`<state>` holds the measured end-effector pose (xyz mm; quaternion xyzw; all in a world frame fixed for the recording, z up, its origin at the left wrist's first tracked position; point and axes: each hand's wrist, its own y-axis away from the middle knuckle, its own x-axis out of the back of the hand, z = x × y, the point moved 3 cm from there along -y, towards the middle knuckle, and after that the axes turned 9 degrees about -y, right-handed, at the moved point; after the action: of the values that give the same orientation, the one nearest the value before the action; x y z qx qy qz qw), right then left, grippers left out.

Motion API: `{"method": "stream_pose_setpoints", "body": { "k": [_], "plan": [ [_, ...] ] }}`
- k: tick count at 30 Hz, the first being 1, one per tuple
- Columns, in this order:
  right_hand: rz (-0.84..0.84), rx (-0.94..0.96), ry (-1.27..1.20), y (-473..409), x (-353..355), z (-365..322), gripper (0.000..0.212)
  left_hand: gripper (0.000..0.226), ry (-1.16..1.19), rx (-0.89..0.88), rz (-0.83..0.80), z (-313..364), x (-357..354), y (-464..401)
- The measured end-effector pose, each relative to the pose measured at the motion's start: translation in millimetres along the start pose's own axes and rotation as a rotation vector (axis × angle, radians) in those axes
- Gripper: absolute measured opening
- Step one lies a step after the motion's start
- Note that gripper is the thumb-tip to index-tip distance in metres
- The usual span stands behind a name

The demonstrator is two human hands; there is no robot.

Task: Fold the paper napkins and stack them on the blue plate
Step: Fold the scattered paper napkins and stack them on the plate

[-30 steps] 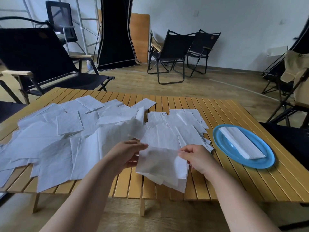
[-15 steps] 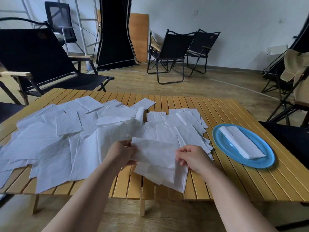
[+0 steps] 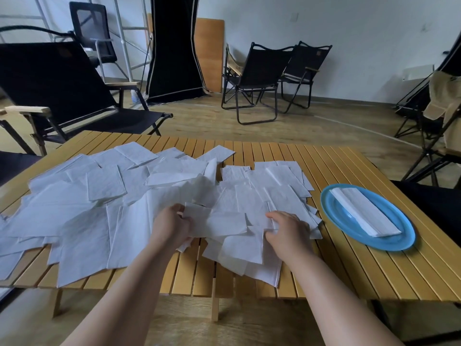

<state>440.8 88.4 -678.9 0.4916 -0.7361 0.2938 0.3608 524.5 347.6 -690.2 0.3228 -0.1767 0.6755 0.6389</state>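
1. Hands at the near table edge: left hand [image 3: 172, 224] and right hand [image 3: 287, 229] each pinch an end of one napkin [image 3: 219, 222], likely to crease it flat
2. Loose napkins [image 3: 104, 196] cover the slatted table [image 3: 349, 268] beyond
3. Blue plate [image 3: 404, 236] to the right carries folded napkins [image 3: 364, 211], within reach for stacking

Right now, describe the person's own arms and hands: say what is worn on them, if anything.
Both forearms are bare up to the frame's bottom edge: no sleeves show. The left hand and the right hand wear no gloves. No watch, bracelet or ring shows on either, though only the backs of the hands face the camera. No cables, straps or markings are visible on them.
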Motion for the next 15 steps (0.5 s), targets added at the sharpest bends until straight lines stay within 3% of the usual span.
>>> {"method": "stream_pose_setpoints", "body": {
  "k": [6, 11, 15],
  "plan": [
    [0.084, 0.003, 0.017, 3, -2, -5, 0.030, 0.027, 0.029, -0.034, -0.028, 5, -2, 4],
    [0.174, -0.073, -0.278, -1, 0, 2, 0.024, 0.015, 0.079, -0.071, -0.094, 13, -6, 11],
    [0.319, -0.099, -0.478, -4, 16, 6, 0.024, 0.022, 0.098, -0.069, -0.097, 11, -11, 10]
  ]
}}
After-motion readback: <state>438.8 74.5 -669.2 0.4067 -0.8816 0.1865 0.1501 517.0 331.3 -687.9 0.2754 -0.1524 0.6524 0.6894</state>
